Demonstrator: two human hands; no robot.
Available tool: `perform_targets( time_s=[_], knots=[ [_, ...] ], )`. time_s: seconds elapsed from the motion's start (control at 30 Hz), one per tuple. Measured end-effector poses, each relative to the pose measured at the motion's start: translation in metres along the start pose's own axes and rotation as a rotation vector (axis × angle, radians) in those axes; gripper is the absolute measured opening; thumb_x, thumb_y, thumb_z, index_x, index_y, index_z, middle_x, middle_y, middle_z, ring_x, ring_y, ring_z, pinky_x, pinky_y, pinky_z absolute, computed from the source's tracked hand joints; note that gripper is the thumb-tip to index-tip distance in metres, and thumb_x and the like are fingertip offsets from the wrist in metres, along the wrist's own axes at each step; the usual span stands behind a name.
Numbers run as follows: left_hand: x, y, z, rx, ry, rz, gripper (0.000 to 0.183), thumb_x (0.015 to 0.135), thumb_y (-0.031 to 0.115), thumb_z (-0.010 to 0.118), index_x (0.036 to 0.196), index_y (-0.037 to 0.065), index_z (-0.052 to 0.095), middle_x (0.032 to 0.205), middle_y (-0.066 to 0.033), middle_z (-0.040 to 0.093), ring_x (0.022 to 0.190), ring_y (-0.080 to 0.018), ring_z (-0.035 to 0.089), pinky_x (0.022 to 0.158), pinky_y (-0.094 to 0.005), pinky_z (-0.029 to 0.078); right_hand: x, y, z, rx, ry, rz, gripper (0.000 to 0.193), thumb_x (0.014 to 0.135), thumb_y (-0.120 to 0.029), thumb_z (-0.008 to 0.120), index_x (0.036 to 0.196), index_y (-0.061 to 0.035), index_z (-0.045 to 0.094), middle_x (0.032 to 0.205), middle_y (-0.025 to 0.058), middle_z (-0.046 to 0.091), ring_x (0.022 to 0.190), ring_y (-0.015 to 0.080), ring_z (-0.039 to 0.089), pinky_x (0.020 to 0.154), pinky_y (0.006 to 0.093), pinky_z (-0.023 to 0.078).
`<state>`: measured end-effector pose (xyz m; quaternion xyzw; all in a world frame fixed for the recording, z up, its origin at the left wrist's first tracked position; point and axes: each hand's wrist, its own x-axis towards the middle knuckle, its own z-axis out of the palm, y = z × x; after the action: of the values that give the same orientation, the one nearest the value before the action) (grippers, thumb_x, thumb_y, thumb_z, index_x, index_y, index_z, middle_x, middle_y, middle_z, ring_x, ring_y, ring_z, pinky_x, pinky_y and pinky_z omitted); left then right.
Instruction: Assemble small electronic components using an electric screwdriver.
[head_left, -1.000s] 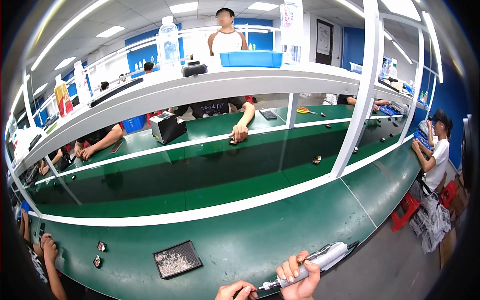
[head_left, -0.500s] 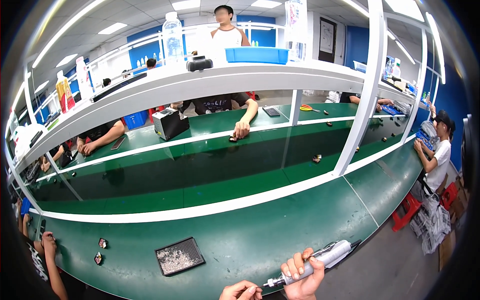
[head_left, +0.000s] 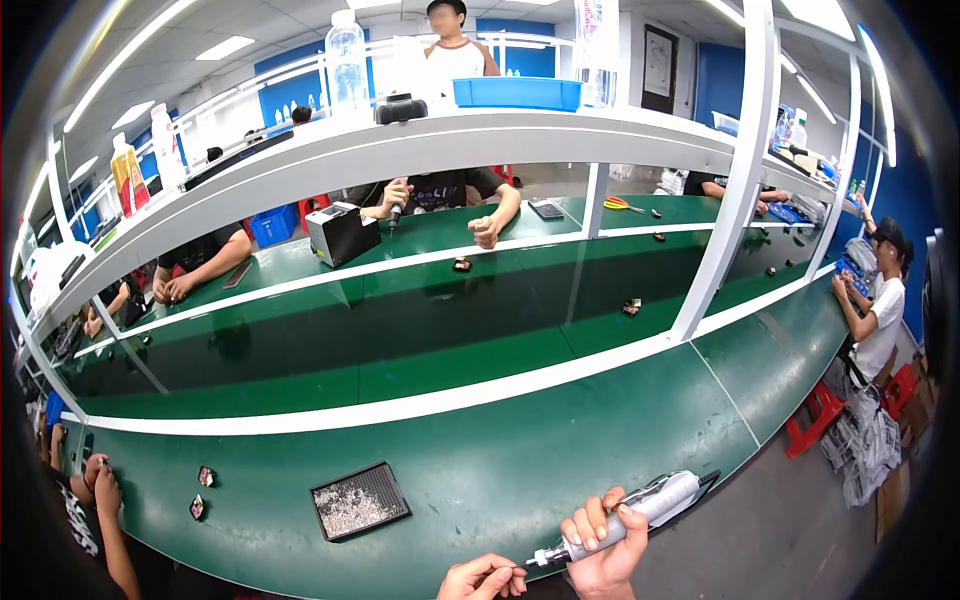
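Note:
In the lower right, my right hand (head_left: pixel 608 545) is wrapped round a grey electric screwdriver (head_left: pixel 650 510) whose bit points left. At the lower edge, my left hand (head_left: pixel 482 579) is pinched closed by the tip of the bit; what lies between the fingertips is too small to make out. To the left of my hands, a black tray (head_left: pixel 392 487) with a grid of holes holds a spread of tiny silvery screws (head_left: pixel 352 505). Farther left, two small dark parts (head_left: pixel 206 476) (head_left: pixel 198 508) lie apart on the green table (head_left: pixel 480 440).
A white frame (head_left: pixel 300 425) edges a dark green strip with small parts (head_left: pixel 462 264). Across it, a co-worker's hand (head_left: pixel 398 195) holds a dark screwdriver beside a black box (head_left: pixel 343 236). The overhead shelf (head_left: pixel 480 140) carries bottles and a blue tray (head_left: pixel 516 94). A neighbour's arms (head_left: pixel 112 500) are at left.
My hands hold nearly the same pose at the screwdriver. The co-worker opposite has drawn a hand back from a small part on the strip, and their other hand now shows with a screwdriver.

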<state>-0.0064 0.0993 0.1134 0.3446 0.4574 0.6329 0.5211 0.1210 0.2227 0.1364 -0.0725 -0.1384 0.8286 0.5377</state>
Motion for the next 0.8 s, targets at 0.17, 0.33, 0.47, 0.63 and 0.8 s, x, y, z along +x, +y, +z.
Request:
perform_targets(
  time_s=[0.17,0.33,0.47,0.63,0.8],
  knots=[
    [0.000,0.000,-0.004,-0.007,-0.007,-0.025,0.021,0.099,0.015,0.052,0.095,-0.003,0.062,0.077,-0.0059,0.065,0.068,-0.0095,0.056,0.063,-0.0220,0.045,0.000,0.001,-0.003,-0.046,-0.007,-0.011,0.014,0.089,-0.023,0.050,0.092,-0.0095,0.053,0.060,0.0009,0.041,0.050,0.0123,0.040,0.058,0.0309,0.039],
    [0.000,0.000,-0.004,-0.053,-0.008,-0.033,0.023,0.099,0.018,0.052,0.093,-0.002,0.062,0.076,-0.0062,0.065,0.067,-0.0092,0.055,0.063,-0.0218,0.045,0.002,0.000,-0.006,-0.040,-0.054,-0.009,0.013,0.089,-0.023,0.050,0.091,-0.0094,0.051,0.061,0.0009,0.041,0.049,0.0122,0.040,0.057,0.0309,0.038],
    [0.001,-0.001,-0.002,-0.060,-0.008,-0.028,0.023,0.099,0.018,0.052,0.093,-0.002,0.062,0.076,-0.0059,0.065,0.066,-0.0090,0.055,0.062,-0.0219,0.045,0.002,-0.001,-0.007,-0.036,-0.061,-0.009,0.013,0.089,-0.022,0.050,0.091,-0.0095,0.051,0.060,0.0012,0.041,0.048,0.0123,0.040,0.056,0.0311,0.038],
    [0.001,0.000,0.001,-0.008,0.014,-0.036,0.024,0.100,0.017,0.050,0.088,-0.001,0.061,0.074,-0.0047,0.064,0.064,-0.0076,0.053,0.060,-0.0216,0.044,-0.001,0.000,-0.002,-0.090,-0.070,-0.043,0.012,0.088,-0.022,0.050,0.091,-0.0095,0.050,0.061,0.0014,0.041,0.048,0.0123,0.040,0.055,0.0308,0.038],
    [-0.008,0.010,0.015,0.410,0.116,0.070,0.017,0.097,0.010,0.052,0.085,0.000,0.059,0.072,-0.0085,0.064,0.059,-0.0157,0.058,0.055,-0.0285,0.045,-0.003,0.003,-0.010,-0.067,-0.017,-0.050,0.012,0.089,-0.022,0.049,0.090,-0.0098,0.051,0.059,0.0005,0.041,0.047,0.0116,0.039,0.054,0.0297,0.037]
  ],
)
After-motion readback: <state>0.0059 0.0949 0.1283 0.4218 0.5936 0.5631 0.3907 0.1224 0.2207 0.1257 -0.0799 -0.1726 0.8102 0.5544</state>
